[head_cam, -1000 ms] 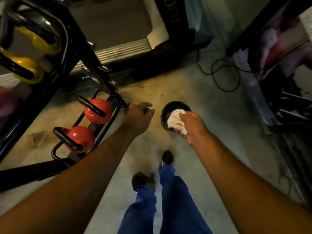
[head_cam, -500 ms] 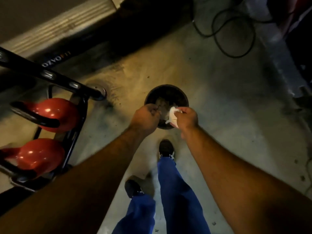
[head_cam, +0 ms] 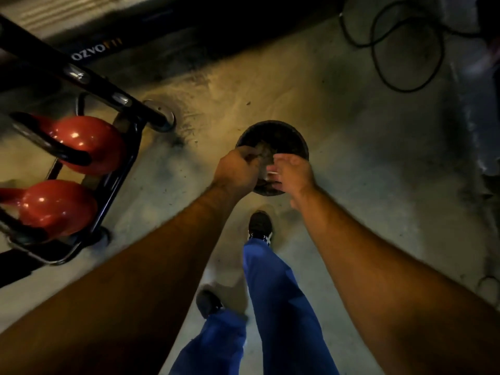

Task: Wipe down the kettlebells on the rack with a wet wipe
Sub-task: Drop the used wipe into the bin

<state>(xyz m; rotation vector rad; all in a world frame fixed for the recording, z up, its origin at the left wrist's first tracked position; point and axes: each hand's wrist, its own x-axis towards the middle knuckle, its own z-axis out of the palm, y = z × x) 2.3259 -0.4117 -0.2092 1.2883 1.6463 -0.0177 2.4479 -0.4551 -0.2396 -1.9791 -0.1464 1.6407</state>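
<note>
1. Concrete floor [head_cam: 351, 185], dim gym corner; 2 red kettlebells [head_cam: 89, 143] sit on the rack [head_cam: 127, 169], well left of both hands.
2. Looks like the disposal stage: left hand [head_cam: 238, 169] curled, holding unclear; right hand [head_cam: 293, 175] pinches the wet wipe [head_cam: 272, 173] over the bin [head_cam: 295, 142].
3. Bin contents: dark, unreadable debris.

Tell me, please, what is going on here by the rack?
A person stands over a dark bin on the floor, both hands at its mouth. The right hand pinches what looks like a bit of white wipe, mostly hidden; the left hand is curled at the rim, its hold unclear. Two red kettlebells sit untouched on the rack to the left.
</note>
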